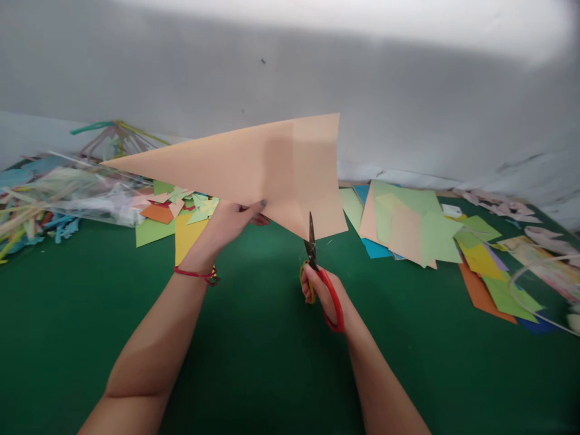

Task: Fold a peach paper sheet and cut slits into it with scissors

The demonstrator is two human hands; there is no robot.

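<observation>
The left hand (pixel 229 223) is nearly closed, pinching the lower edge of the peach paper (pixel 244 166); its thumb lies on the near face and its other fingers are partly hidden behind. The right hand (pixel 319 289) is curled through the handles of the scissors (pixel 312 257), one red and one yellow, with the fingers wrapped round rather than spread.

The peach paper is held up above the green table (pixel 263 350), its middle at 12 o'clock from the left hand and at 11 o'clock from the right. The scissors stand at its lower edge, towards the broad end, with one blade in front of the sheet; how far the blades part is hard to tell.

The paper's long axis runs close to 9 and 3 o'clock. It narrows to a sharp tip at 9 o'clock and widens to a broad end at 3 o'clock. The scissors point to 12 o'clock, across that axis. A pile of coloured sheets (pixel 441 232) lies at 2 o'clock from the right hand.
</observation>
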